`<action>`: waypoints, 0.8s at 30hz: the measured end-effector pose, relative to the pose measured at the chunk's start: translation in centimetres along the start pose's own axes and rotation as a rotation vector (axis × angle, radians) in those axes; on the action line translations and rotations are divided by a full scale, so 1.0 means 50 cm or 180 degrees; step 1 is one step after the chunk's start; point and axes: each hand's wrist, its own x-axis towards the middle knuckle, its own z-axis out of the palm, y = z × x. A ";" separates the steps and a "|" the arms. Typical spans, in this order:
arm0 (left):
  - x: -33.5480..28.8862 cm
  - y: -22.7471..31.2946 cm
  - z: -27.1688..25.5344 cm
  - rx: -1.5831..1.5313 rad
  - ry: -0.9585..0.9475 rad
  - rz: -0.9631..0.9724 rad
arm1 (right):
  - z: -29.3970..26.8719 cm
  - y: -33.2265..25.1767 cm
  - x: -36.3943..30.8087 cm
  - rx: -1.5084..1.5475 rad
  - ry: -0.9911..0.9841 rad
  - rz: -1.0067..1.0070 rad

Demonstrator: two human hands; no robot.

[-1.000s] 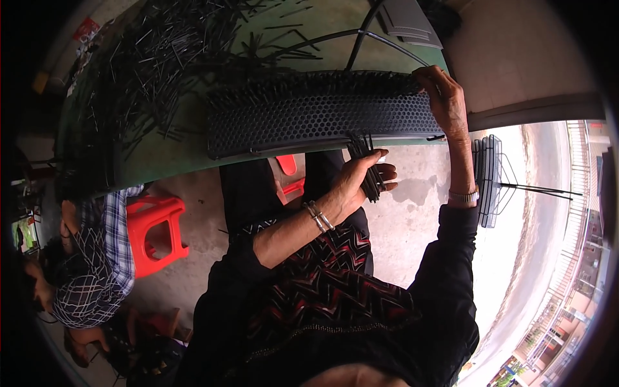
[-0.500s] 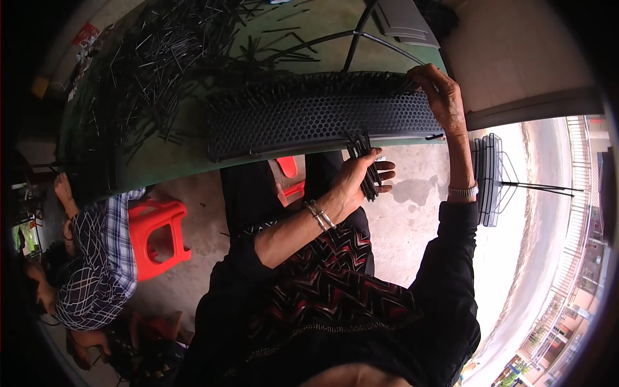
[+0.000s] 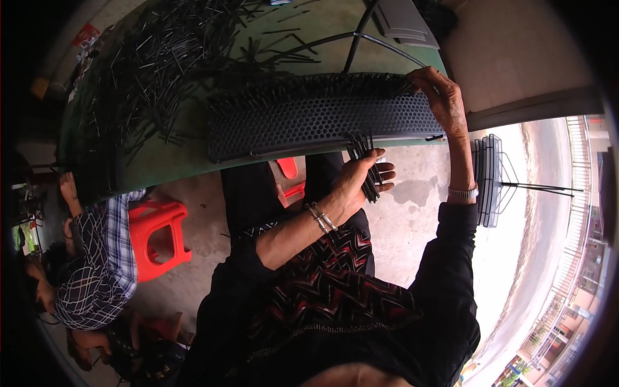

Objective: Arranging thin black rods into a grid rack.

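A long dark panel full of round holes (image 3: 322, 118) lies along the near edge of the table. Thin black sticks (image 3: 309, 85) stand up close together from its far part. My left hand (image 3: 361, 180) is closed round a bundle of black sticks (image 3: 372, 173), just in front of the panel's near edge. At the panel's right end, my right hand (image 3: 442, 97) pinches with thumb and fingertips at the end of the standing sticks. What lies between those fingertips is too small and dark to make out.
Many loose black sticks (image 3: 161, 58) cover the green table (image 3: 155, 169) at left. Black metal rods (image 3: 356, 33) and grey flat sheets (image 3: 403, 22) lie beyond the panel. A red stool (image 3: 158, 238) and another person (image 3: 97, 264) are at left, a wire rack (image 3: 489, 180) at right.
Almost nothing differs. The bundle in my left hand has shifted slightly, and my right hand stays at the panel's right end.
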 end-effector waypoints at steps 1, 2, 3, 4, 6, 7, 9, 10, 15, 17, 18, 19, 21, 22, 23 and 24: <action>0.000 0.001 0.000 0.0000 0.0001 0.0002 | 0.001 -0.003 -0.001 -0.0113 0.0008 0.0016; 0.000 0.001 -0.001 0.0006 -0.0003 -0.0001 | 0.004 -0.003 -0.003 -0.0111 0.0008 0.0015; 0.000 0.001 -0.002 0.0013 -0.0006 -0.0004 | 0.007 -0.001 -0.005 -0.0081 0.0033 -0.0037; -0.001 0.001 -0.003 0.0015 -0.0005 -0.0003 | 0.009 -0.001 -0.007 -0.0049 0.0058 -0.0090; -0.004 0.005 0.000 0.0067 0.0060 0.0051 | 0.007 -0.002 -0.008 -0.0038 0.0024 -0.0109; -0.006 0.006 0.001 0.0074 0.0057 0.0048 | 0.006 -0.003 -0.008 -0.0022 -0.0017 -0.0134; -0.008 0.005 0.004 0.0084 0.0080 0.0051 | 0.006 0.005 -0.010 0.0037 0.0013 -0.0099; -0.006 0.005 0.007 0.0094 0.0081 0.0043 | 0.006 0.009 -0.010 0.0097 0.0035 -0.0071; -0.007 0.001 0.010 0.0180 0.0198 0.0011 | 0.015 0.002 -0.005 0.0160 0.0018 -0.0045; -0.008 0.003 0.008 0.0206 0.0147 0.0036 | 0.015 -0.001 -0.009 0.0117 0.0079 -0.0070; -0.009 0.004 0.006 0.0221 0.0095 0.0061 | 0.014 0.000 -0.011 -0.0020 0.0113 -0.0042; -0.010 0.005 0.005 0.0232 0.0097 0.0064 | 0.015 0.001 -0.013 -0.0157 0.0146 -0.0015; -0.013 0.006 0.006 0.0205 0.0117 0.0112 | 0.019 0.003 -0.021 -0.0308 0.0156 0.0000; -0.015 0.007 0.007 0.0212 0.0118 0.0111 | 0.023 0.006 -0.025 -0.0461 0.0155 0.0011; -0.015 0.006 0.009 0.0201 0.0139 0.0120 | 0.026 0.017 -0.030 -0.0467 0.0167 0.0015; -0.015 0.006 0.011 0.0188 0.0161 0.0129 | 0.032 0.032 -0.034 -0.0580 0.0195 -0.0181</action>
